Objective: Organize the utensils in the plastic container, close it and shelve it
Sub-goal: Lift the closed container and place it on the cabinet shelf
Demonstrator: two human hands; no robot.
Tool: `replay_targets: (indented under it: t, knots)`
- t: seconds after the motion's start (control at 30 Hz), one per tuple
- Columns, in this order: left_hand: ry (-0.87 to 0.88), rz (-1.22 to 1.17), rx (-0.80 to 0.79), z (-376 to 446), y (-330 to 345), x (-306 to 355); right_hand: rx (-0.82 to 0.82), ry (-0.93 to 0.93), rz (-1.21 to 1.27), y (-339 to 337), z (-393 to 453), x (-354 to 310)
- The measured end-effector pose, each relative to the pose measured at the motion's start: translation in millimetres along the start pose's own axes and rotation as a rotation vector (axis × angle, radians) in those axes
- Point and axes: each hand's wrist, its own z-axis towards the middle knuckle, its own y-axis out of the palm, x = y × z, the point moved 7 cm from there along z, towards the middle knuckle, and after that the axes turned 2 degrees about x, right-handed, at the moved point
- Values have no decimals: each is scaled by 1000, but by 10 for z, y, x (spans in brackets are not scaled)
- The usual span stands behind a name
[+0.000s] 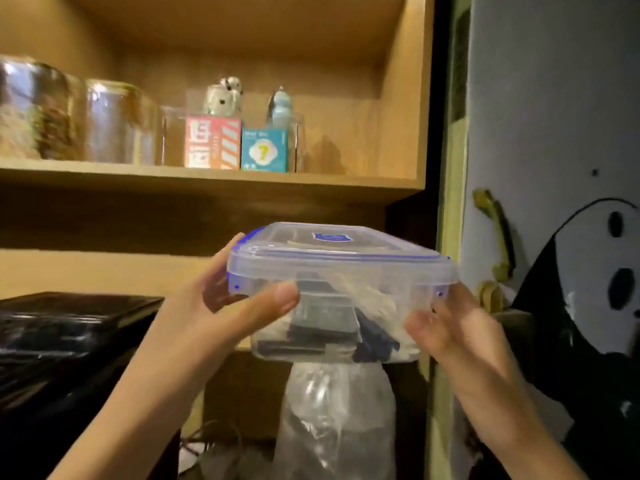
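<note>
A clear plastic container (346, 271) with a blue-trimmed lid shut on top is held up in the air below a wooden shelf (207, 176). Dark utensils and clear wrapping (332, 323) show through its wall. My left hand (239, 303) grips the container's left end, thumb across the front. My right hand (446, 327) holds the right end from below and the side. The container sits lower than the shelf board and to the right of centre.
On the shelf stand glass jars (69, 116) at the left, a red box (213, 142) and a teal box (265, 150) with small figures on top; bare board lies to their right. A black appliance (69, 327) sits lower left. A clear bag (332, 420) stands below the container.
</note>
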Motion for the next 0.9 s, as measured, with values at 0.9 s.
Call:
replay_targets:
  t: [0.9]
  knots:
    - [111, -49, -14, 2582, 326, 491, 174, -23, -45, -658, 2444, -281]
